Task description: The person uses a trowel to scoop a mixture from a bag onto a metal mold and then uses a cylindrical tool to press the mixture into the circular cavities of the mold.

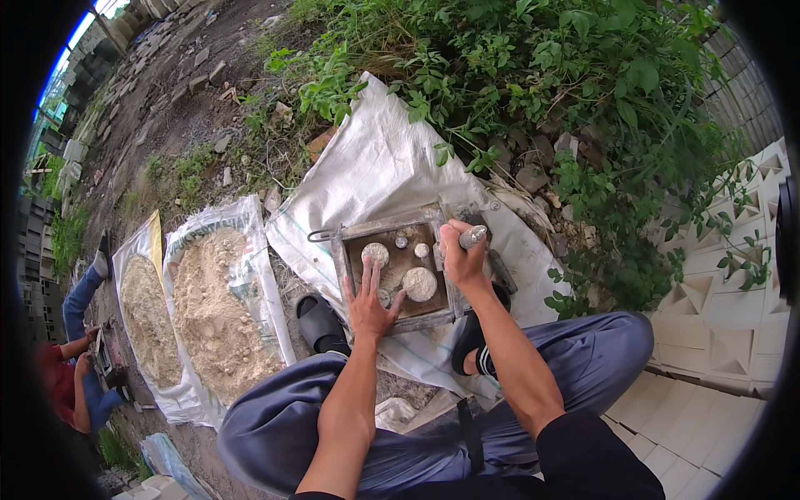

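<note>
The person squats over a square, grey metal mould frame (398, 268) that lies on a spread white woven sack (375, 171) on the dirt ground. The left hand (369, 307) lies flat with fingers spread on the frame's brown inner surface, holding nothing, its fingertips near pale round lumps of mortar (419, 283) inside the frame. The right hand (461, 258) is closed around a short grey metal handle (472, 237) at the frame's far right corner. Black slippers (321, 323) sit just beside the frame. To the left, two opened sacks hold heaps of pale sand (218, 312). White patterned concrete blocks (725, 333) are stacked on the right.
</note>
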A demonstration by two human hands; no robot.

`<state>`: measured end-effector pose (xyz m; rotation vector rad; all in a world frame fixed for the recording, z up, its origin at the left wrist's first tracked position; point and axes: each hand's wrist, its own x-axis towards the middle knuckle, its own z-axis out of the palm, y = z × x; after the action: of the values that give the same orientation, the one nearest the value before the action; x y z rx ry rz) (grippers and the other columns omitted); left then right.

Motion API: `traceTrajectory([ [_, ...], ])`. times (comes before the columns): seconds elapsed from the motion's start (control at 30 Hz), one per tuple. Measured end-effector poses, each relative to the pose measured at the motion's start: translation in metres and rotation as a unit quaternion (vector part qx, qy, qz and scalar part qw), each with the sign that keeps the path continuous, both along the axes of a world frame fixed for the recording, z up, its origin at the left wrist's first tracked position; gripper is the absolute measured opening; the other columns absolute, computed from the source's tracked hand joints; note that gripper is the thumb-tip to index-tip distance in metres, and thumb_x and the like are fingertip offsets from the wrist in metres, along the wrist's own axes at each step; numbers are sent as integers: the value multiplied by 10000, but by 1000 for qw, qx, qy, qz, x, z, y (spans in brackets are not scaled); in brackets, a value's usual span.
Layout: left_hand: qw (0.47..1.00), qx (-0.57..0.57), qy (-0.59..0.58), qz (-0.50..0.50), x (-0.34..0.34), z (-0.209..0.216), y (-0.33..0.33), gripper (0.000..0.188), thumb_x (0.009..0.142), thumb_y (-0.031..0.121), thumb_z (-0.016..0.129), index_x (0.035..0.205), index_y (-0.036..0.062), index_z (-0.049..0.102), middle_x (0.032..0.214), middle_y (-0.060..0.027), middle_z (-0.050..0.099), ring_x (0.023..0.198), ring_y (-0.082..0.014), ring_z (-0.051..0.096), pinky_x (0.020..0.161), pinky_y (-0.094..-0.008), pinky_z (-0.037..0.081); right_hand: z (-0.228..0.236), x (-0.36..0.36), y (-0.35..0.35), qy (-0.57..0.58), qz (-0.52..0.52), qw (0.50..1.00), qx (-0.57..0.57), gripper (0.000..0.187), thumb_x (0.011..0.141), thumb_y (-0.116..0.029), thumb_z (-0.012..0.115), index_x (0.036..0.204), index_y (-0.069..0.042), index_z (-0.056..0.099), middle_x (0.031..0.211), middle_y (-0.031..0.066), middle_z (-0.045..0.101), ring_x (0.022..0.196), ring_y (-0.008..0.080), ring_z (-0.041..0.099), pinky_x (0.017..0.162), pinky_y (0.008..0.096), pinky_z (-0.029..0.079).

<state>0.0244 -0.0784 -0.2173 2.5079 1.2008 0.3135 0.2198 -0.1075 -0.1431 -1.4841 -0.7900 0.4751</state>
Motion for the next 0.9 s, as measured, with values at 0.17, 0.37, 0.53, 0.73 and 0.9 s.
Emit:
traceTrajectory([
  [0.17,1000,-19,-23,-2,3,4,1,815,778,501,606,1409,85,300,1491,-71,250,1326,-184,334,1127,-466,85,7,-12,-18,-77,-17,994,69,343,823,-96,514,554,5,327,476,79,286,415,157,328,437,350,256],
  [0.37,1000,-2,-10,6,-3,3,2,806,777,480,617,1406,85,304,1490,-73,252,1317,-196,347,1125,-471,94,50,-23,-15,-65,4,998,15,302,830,-86,491,573,15,368,473,104,305,393,172,340,426,354,263],
  [0.53,1000,-9,-26,-3,3,2,1,808,774,480,619,1407,87,304,1488,-73,257,1314,-200,353,1125,-471,93,20,-12,-19,-27,44,998,-19,302,827,-71,484,571,15,347,500,122,301,395,179,347,429,355,257],
  [0.73,999,-32,-24,-11,8,10,1,817,782,480,609,1416,86,278,1498,-78,226,1362,-186,256,1135,-452,69,1,-18,-60,-152,-22,984,84,299,813,-54,491,550,-13,356,474,100,302,382,239,355,420,368,267],
  [0.9,1000,20,-6,6,-7,-4,2,792,785,485,603,1410,104,301,1496,-57,240,1279,-190,403,1126,-463,100,23,-31,-44,-60,15,998,-8,271,790,-30,492,544,-18,379,465,88,346,383,266,385,417,377,287],
])
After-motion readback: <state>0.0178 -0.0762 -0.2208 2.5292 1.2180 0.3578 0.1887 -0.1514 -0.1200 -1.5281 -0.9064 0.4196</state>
